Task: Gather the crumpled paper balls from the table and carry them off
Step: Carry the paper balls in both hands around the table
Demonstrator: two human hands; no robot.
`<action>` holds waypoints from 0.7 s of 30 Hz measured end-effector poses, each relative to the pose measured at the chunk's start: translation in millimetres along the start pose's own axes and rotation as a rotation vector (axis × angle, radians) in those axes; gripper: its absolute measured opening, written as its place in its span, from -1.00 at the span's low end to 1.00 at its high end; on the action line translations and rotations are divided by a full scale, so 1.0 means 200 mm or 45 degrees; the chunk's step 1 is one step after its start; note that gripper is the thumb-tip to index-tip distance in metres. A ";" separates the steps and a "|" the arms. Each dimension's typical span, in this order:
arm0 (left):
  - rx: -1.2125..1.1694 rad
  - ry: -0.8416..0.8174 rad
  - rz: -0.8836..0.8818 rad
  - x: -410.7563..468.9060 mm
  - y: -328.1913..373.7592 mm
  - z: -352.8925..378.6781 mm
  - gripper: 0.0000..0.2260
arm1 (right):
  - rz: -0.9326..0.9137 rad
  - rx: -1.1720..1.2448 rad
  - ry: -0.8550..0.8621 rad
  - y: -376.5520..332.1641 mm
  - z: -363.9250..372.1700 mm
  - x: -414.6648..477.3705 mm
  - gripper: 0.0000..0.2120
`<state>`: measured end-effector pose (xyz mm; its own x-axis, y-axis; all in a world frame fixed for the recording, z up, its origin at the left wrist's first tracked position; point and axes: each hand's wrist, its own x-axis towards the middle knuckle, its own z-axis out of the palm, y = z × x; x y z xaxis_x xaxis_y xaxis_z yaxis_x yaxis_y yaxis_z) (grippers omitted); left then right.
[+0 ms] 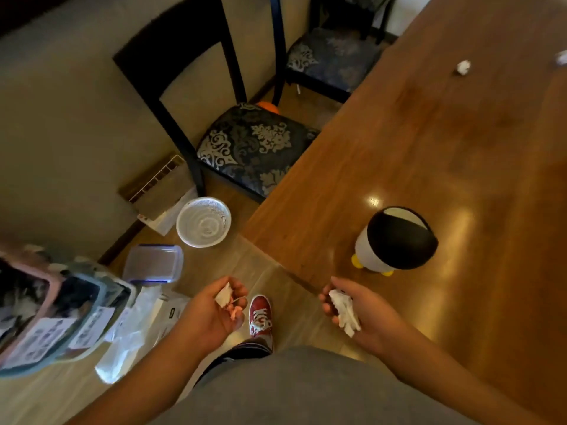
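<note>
Weighing next to nothing, this crumpled paper should be soft and springy (a loose pinch anywhere would do). Nearest, the left hand curls its fingers round a small wad, and the right hand cups a larger wad in half-bent fingers. Farther off, at the far right of the surface, one paper ball and a second ball lie untouched, well apart from both.
</note>
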<state>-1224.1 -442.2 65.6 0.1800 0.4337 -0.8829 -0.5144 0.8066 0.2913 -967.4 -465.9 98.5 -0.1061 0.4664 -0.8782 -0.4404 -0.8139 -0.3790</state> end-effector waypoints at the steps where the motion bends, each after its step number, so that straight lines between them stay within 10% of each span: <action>1: 0.046 -0.035 -0.005 0.04 0.07 0.07 -0.78 | -0.016 0.014 -0.011 -0.04 0.02 -0.01 -0.75; 11: 0.407 -0.404 -0.076 0.24 0.38 0.83 -0.74 | -0.470 0.311 -0.162 -0.48 -0.04 -0.23 -0.78; 21: 0.307 -0.401 -0.057 0.33 0.24 1.21 -0.73 | -1.223 -0.062 0.463 -1.08 -0.34 -0.32 -0.78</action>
<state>-1035.0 -277.7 110.0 0.4653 0.4680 -0.7513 -0.2955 0.8822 0.3666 -804.8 -343.2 216.2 0.5519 0.8014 -0.2304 -0.1592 -0.1700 -0.9725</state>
